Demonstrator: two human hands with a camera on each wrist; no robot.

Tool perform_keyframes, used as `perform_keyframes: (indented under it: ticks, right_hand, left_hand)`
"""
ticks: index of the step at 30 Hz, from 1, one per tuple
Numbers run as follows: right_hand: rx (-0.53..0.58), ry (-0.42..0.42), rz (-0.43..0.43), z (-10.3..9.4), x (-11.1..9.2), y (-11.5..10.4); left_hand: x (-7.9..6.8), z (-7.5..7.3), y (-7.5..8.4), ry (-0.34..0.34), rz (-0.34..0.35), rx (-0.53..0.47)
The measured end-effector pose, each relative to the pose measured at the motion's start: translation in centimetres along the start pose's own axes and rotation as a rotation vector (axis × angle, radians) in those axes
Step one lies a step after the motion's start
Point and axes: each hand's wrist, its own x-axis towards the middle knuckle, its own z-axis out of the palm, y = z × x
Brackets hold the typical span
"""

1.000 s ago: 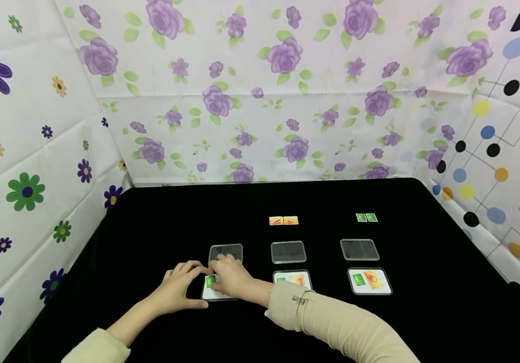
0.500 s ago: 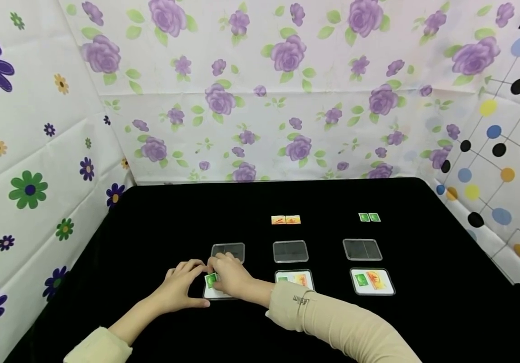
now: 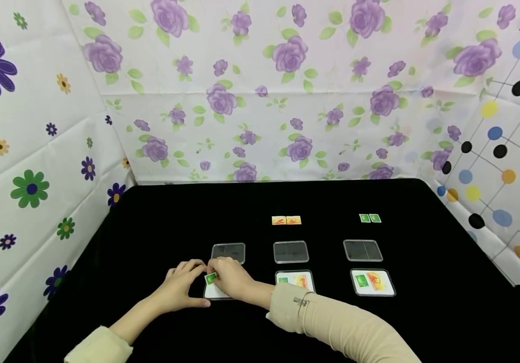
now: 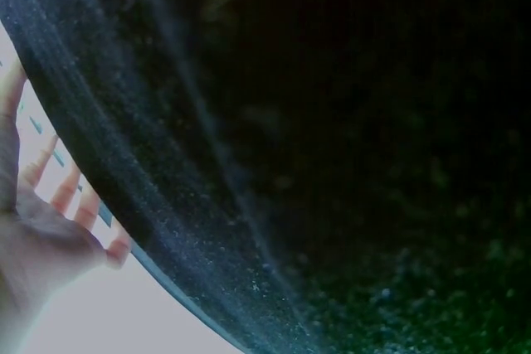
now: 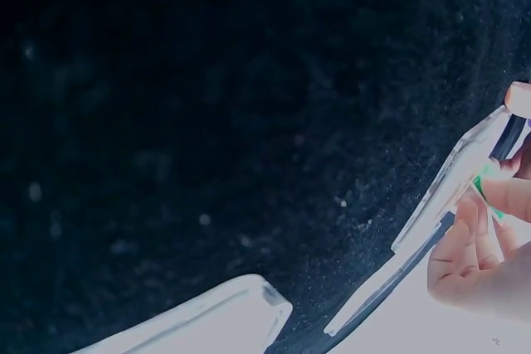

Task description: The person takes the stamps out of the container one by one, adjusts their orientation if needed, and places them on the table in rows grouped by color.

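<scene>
My left hand (image 3: 176, 287) spans the left side of a clear-edged flat case (image 3: 214, 294) with a white face, thumb at its front corner and index finger at its back corner. My right hand (image 3: 232, 278) reaches over this case and pinches a small green picture card (image 3: 210, 278), tilted above the white face. The right wrist view also shows the card (image 5: 479, 181) between thumb and fingers. The right hand hides the rest of the case. Right behind stands a transparent tray (image 3: 234, 248), partly covered by the right hand. The left wrist view shows fingers (image 4: 62, 196) spread.
Two more white-faced cases, the middle one (image 3: 289, 276) partly behind the right sleeve and the right one (image 3: 373, 282), carry green and orange cards. Behind them lie transparent trays (image 3: 290, 252) (image 3: 363, 250). Farther back are two orange cards (image 3: 286, 220) and two green cards (image 3: 365, 218) on black cloth.
The green card, earlier flatter on the white face, has tipped up in my right fingers. The left hand keeps its hold on the case; the view has shifted slightly.
</scene>
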Motion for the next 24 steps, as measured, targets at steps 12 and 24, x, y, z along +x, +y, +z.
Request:
perform_keyframes:
  ticks: [12,24]
  right_hand:
    - [0.036,-0.009,0.013,-0.8,0.0,0.0]
    - [0.130,-0.003,0.027,-2.1,-0.5,0.4]
  left_hand:
    - [0.1,0.0,0.0,0.006,0.003,-0.021]
    - [0.0,0.1,0.3,-0.001,-0.018,-0.033]
